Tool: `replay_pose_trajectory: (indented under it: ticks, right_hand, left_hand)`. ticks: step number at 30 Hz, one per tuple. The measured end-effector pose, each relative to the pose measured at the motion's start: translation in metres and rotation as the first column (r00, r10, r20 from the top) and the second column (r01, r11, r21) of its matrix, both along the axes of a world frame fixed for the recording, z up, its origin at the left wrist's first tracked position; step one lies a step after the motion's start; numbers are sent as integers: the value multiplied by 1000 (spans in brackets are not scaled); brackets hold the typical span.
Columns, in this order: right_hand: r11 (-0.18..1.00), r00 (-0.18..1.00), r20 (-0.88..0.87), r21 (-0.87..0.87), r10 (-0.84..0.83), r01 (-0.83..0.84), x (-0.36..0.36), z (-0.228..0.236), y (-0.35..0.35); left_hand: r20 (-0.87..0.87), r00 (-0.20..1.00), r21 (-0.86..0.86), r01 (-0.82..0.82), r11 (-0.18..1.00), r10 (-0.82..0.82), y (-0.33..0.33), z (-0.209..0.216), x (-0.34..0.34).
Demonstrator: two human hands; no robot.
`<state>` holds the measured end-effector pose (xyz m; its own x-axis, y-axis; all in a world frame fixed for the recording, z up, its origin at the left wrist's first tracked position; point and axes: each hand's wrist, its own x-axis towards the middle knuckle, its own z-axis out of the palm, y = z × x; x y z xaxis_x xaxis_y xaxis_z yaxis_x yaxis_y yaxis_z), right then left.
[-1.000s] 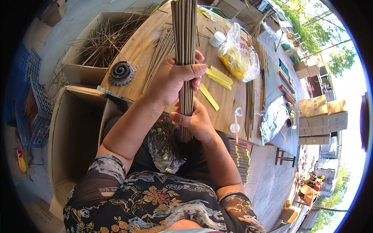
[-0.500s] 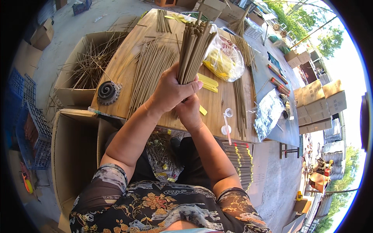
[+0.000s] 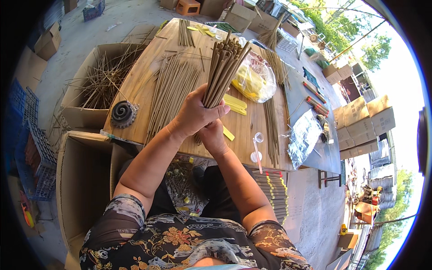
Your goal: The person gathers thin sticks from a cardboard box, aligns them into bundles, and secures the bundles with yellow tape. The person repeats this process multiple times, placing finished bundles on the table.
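One stick bundle noted, filling your left grip and right grip; yellow strips lie right of the bundle.

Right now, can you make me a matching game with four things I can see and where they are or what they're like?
1. bundle of sticks
2. black spiral thing
3. clear bag
4. stool

A. orange, beyond the far end of the wooden table
B. yellow pieces inside
C. in the left hand, above the right hand
D. near the table's left edge

Pairs: 1-C, 2-D, 3-B, 4-A
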<state>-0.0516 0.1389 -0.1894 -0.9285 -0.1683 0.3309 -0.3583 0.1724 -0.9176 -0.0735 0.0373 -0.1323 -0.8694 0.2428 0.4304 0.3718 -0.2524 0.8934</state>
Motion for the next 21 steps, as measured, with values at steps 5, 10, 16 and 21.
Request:
replay_pose_trajectory:
  ticks: [5, 10, 16, 21]
  right_hand:
    - [992, 980, 159, 22, 123, -128, 7, 13, 15]
    - [977, 931, 300, -40, 210, -207, 5, 16, 19]
    - [958, 909, 310, -155, 280, -242, -2, 1, 16]
    - [939, 827, 445, -143, 344, -313, -5, 5, 18]
  left_hand:
    - [76, 995, 65, 52, 997, -57, 1, 4, 3]
    - [-18, 995, 103, 97, 990, -95, -4, 10, 10]
    - [24, 968, 71, 246, 967, -249, -23, 28, 16]
    - [24, 939, 199, 333, 922, -344, -31, 37, 13]
